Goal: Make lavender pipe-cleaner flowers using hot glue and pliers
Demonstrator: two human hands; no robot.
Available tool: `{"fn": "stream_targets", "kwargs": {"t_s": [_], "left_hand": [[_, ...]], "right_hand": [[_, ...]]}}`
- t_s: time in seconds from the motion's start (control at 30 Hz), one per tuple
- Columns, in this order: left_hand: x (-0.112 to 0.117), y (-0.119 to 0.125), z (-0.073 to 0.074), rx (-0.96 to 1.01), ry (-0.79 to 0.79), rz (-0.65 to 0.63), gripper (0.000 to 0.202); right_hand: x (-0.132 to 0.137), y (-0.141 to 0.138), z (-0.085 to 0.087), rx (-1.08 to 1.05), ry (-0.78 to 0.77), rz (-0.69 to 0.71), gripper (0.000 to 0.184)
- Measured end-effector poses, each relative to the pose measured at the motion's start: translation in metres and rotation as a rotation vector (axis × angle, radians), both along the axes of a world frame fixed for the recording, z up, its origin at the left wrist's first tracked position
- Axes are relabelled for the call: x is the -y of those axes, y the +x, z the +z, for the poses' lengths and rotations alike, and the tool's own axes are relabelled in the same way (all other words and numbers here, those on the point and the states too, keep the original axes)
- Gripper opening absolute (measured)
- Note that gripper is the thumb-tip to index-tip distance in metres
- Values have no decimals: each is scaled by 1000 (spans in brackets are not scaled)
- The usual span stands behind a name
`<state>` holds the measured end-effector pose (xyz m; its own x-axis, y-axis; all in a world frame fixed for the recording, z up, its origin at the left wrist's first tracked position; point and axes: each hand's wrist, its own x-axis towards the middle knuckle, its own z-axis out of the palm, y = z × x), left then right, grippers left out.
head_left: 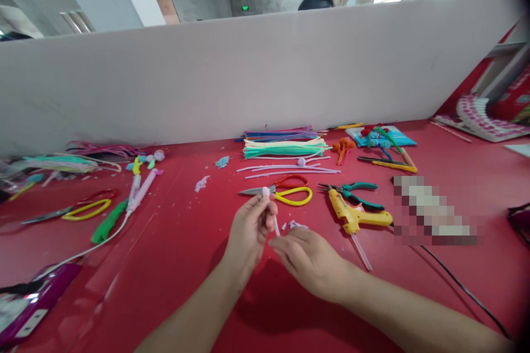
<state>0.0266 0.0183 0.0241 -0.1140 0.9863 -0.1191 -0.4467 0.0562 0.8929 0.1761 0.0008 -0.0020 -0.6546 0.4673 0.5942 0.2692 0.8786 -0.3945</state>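
Observation:
Over the middle of the red table, my left hand (pixel 250 227) is closed, its thumb and fingers pinching a pale lilac pipe cleaner (pixel 277 226) near the top. A small lilac tuft (pixel 265 192) shows above those fingertips. My right hand (pixel 312 262) is closed too, thumb and fingertips around the lower end of the same pipe cleaner. Just beyond my hands lie scissors (pixel 295 195) with one yellow and one red handle. Pale lilac scraps (pixel 297 224) rest beside my right hand.
To the right are green-handled pliers (pixel 360 187) and a yellow glue gun (pixel 351 215) with its black cord. Bundled pipe cleaners (pixel 285 148) lie along the white partition (pixel 248 77). At left are more scissors (pixel 86 209), a white cable and a purple device (pixel 41 303).

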Motion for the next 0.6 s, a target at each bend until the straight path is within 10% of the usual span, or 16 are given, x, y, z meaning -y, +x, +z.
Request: {"fn": "stream_targets", "kwargs": {"t_s": [0.13, 0.43, 0.6], "left_hand": [[-8, -12, -4, -37, 71, 32, 20], [-10, -13, -8, -189, 119, -72, 22], [-9, -10, -10, -198, 112, -93, 21]], "right_hand": [[7, -2, 8, 74, 332, 170, 23], [-7, -4, 23, -69, 161, -15, 22], [25, 27, 14, -163, -375, -44, 22]]}}
